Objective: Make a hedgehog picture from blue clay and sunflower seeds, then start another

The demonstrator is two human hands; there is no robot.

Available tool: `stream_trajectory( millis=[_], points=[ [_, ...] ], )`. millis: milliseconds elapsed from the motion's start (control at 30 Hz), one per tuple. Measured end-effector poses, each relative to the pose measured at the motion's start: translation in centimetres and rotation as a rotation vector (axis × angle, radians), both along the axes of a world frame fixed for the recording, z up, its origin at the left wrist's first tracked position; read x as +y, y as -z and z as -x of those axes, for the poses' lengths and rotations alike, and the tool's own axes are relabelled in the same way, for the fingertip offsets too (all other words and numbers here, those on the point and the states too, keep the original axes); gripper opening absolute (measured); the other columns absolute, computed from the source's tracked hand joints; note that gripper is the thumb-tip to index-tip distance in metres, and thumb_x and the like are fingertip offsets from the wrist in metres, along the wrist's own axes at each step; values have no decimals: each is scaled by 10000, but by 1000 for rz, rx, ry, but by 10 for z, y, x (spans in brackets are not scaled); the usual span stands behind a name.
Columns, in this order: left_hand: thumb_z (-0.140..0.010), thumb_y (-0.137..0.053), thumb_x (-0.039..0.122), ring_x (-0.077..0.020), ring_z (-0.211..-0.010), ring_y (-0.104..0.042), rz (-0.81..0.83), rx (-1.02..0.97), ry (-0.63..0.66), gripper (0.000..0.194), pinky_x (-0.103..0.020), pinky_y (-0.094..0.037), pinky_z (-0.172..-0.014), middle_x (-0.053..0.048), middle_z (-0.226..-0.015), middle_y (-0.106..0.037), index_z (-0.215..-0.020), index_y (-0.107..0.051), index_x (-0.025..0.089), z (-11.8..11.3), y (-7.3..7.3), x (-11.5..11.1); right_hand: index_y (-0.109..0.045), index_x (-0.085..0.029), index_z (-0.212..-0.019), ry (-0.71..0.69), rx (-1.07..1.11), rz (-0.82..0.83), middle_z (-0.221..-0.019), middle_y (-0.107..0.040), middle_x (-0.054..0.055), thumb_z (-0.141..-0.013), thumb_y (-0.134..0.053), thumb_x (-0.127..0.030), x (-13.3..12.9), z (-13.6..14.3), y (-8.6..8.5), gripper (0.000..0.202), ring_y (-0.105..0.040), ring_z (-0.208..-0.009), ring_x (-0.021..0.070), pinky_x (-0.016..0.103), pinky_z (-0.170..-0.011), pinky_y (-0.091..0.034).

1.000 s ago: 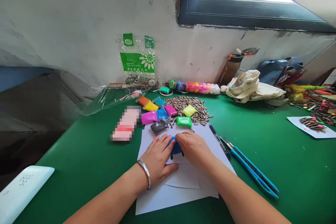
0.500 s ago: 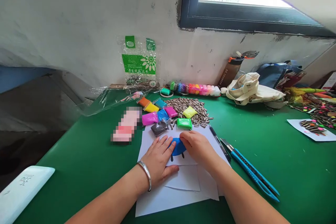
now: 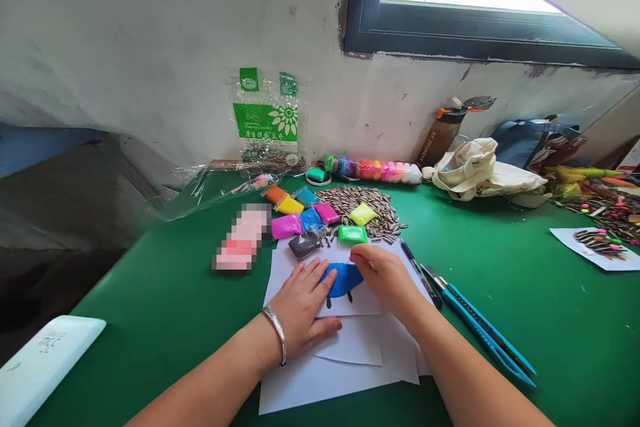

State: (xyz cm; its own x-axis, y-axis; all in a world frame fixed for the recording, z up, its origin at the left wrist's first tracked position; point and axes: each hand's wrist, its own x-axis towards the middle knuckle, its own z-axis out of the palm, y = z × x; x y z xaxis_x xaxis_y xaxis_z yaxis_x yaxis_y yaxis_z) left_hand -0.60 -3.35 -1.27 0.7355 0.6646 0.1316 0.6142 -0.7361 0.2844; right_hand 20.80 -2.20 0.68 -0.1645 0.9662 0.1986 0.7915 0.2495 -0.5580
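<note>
A flat blue clay shape point(image 3: 345, 279) lies on a small white sheet point(image 3: 357, 307), with two dark sunflower seeds point(image 3: 329, 303) at its lower edge like legs. My left hand point(image 3: 305, 300), a silver bangle at its wrist, rests flat on the paper, fingers spread, fingertips over the clay's left end. At the clay's right end, my right hand point(image 3: 387, 277) has its fingers pressed together in a pinch. Whatever is between those fingertips, if anything, is hidden. Larger white sheets point(image 3: 300, 387) lie beneath.
Several coloured clay packets point(image 3: 353, 235) and a sunflower seed pile point(image 3: 350, 200) lie beyond the paper. A pen point(image 3: 420, 273) and blue tweezers point(image 3: 485, 330) are at right, a white device point(image 3: 50, 367) at left. Behind stand a bottle point(image 3: 443, 133) and a cloth bag point(image 3: 470, 170).
My right hand has shifted slightly right along the clay's upper edge, so more of the blue shape shows. My left hand stays in place.
</note>
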Motion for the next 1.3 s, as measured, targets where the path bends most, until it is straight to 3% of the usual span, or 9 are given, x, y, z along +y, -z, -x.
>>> stream_trajectory(
  millis=[167,333,600,833,1300],
  points=[
    [-867,-494,418,-256,-1253,-416,44,-139,-70,525,-418,-385,-1027,-130,-1344,-479,-1316,-436,152,13,-11,8,-654,-207,-799,-14,67,-99,-767,-613,28,-861,-482,-201,0,0,2,183,-537,-748,160,256,-667,-397],
    [-900,-451,310,-210,-1043,-588,63,-196,-100,317,-367,-467,-934,-85,-1104,-656,-1141,-590,157,24,-23,16,-667,-211,-866,-109,124,-96,-813,-632,36,-838,-506,-160,-4,21,9,171,-566,-766,155,248,-680,-428],
    [-899,-447,289,-198,-999,-606,125,-156,-162,304,-343,-475,-892,-74,-1086,-669,-1116,-612,152,33,-26,19,-664,-179,-828,-229,25,-119,-754,-601,33,-857,-488,-125,-8,58,5,186,-535,-708,126,209,-628,-394],
    [-889,-443,227,-200,-939,-603,141,-103,-138,264,-336,-475,-849,-66,-1018,-675,-1074,-619,162,32,-31,19,-640,-179,-673,-270,-120,-166,-755,-584,33,-853,-537,-152,-7,61,3,210,-486,-716,127,227,-646,-347],
    [-866,-451,151,-202,-963,-575,154,-69,-102,245,-340,-454,-885,-74,-1019,-654,-1060,-600,162,34,-28,18,-679,-224,-724,-269,-160,-149,-760,-605,16,-790,-606,-116,-5,64,22,147,-460,-733,139,264,-686,-319]
  ],
)
